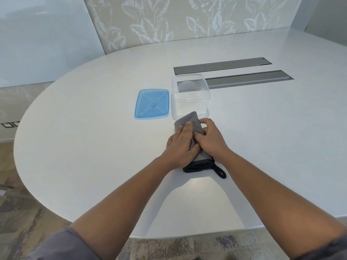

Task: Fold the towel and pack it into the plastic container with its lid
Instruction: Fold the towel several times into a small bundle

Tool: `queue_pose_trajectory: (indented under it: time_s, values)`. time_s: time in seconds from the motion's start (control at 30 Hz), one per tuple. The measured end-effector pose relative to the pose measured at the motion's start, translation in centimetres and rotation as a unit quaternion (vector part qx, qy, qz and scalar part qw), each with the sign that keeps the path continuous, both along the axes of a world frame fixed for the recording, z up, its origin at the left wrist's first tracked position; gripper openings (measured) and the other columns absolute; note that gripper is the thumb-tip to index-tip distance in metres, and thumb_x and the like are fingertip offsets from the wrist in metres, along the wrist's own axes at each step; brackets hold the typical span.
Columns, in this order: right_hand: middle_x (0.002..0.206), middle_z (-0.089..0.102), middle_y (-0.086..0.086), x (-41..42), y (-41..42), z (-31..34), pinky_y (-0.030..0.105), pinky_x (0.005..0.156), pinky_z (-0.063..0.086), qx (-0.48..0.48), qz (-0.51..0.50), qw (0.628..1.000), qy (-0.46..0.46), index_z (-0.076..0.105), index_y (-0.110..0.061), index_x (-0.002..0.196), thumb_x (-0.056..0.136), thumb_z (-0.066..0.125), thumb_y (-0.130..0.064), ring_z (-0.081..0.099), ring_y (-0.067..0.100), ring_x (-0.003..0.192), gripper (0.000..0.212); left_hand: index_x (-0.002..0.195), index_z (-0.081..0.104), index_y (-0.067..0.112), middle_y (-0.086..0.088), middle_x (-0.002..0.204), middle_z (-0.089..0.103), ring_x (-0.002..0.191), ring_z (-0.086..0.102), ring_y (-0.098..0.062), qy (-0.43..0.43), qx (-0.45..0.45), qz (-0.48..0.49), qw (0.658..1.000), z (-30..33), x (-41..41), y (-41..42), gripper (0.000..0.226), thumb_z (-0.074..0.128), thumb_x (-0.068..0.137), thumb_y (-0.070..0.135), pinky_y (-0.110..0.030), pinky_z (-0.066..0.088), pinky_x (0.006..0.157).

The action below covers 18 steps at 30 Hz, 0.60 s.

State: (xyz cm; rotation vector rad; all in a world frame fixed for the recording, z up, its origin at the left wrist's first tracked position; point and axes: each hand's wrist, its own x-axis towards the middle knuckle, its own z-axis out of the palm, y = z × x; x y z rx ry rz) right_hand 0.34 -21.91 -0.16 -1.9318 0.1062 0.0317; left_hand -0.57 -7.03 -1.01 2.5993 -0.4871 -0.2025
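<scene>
A grey towel [191,120] with a black edge and hanging loop lies folded into a narrow strip on the white table [93,147], its far end touching the container. My left hand [181,145] presses flat on the strip's left side. My right hand [212,139] grips the right side with curled fingers. The clear plastic container [189,96] stands open just beyond the towel, nothing inside it. Its blue lid [151,104] lies flat to the container's left.
Two grey cable-slot covers [225,65] are set in the tabletop behind and right of the container. The table's rounded edge runs close to my body. A leaf-patterned wall panel rises behind the table.
</scene>
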Motion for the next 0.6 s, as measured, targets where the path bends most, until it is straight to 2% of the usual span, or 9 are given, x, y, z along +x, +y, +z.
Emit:
queue_pose_trajectory:
  time_s: [0.1,0.2,0.27,0.4,0.5,0.6]
  values:
    - [0.099,0.066,0.006,-0.2,-0.1,-0.4,0.035,0.072,0.056,0.047,-0.036,0.998,0.012,0.041,-0.028,0.118,0.094,0.062,-0.021,0.069,0.021,0.082,0.033,0.164,-0.006,0.024,0.009,0.172,-0.011,0.157,-0.015,-0.017,0.013,0.05,-0.022,0.998,0.1,0.1,-0.3,0.08,0.031,0.103,0.059,-0.05,0.002,0.125]
    - [0.091,0.059,0.001,-0.3,0.2,-0.8,0.031,0.07,0.051,0.031,-0.056,0.998,-0.01,0.039,-0.023,0.11,0.093,0.06,-0.02,0.061,0.018,0.078,0.027,0.164,-0.008,0.028,0.012,0.171,-0.015,0.156,-0.017,-0.015,0.019,0.078,-0.03,0.996,0.0,0.3,-0.1,0.08,0.029,0.102,0.063,-0.055,0.002,0.124]
    - [0.093,0.059,-0.002,-0.2,0.3,-0.9,0.029,0.072,0.05,-0.005,-0.063,0.998,-0.03,0.044,-0.019,0.104,0.093,0.061,-0.021,0.059,0.015,0.08,0.02,0.163,-0.009,0.03,0.013,0.17,-0.016,0.156,-0.018,-0.015,0.03,0.086,-0.026,0.995,-0.2,0.4,0.0,0.08,0.028,0.101,0.064,-0.055,0.002,0.124]
    - [0.093,0.065,-0.001,0.4,-0.2,-0.9,0.034,0.079,0.05,-0.119,-0.054,0.989,-0.063,0.058,-0.014,0.093,0.094,0.06,-0.017,0.061,0.019,0.088,0.004,0.163,-0.007,0.032,0.013,0.17,-0.017,0.155,-0.02,-0.014,0.041,0.096,-0.027,0.994,-0.3,0.6,-0.1,0.081,0.03,0.1,0.066,-0.057,0.004,0.123]
    - [0.092,0.066,-0.001,0.9,-0.8,-0.5,0.038,0.083,0.052,-0.135,-0.037,0.99,-0.023,0.059,-0.015,0.098,0.094,0.061,-0.019,0.063,0.021,0.089,0.006,0.163,-0.007,0.034,0.012,0.17,-0.016,0.156,-0.02,-0.016,0.048,0.105,-0.036,0.993,0.2,0.8,-0.1,0.085,0.029,0.097,0.073,-0.057,0.003,0.123]
    - [0.09,0.065,0.001,1.5,-1.7,0.0,0.036,0.073,0.053,-0.08,-0.026,0.996,0.036,0.053,-0.021,0.111,0.093,0.064,-0.024,0.064,0.019,0.084,0.021,0.162,-0.008,0.036,0.011,0.17,-0.019,0.155,-0.022,-0.017,0.059,0.111,-0.051,0.991,0.5,0.9,0.2,0.09,0.031,0.093,0.079,-0.056,0.001,0.123]
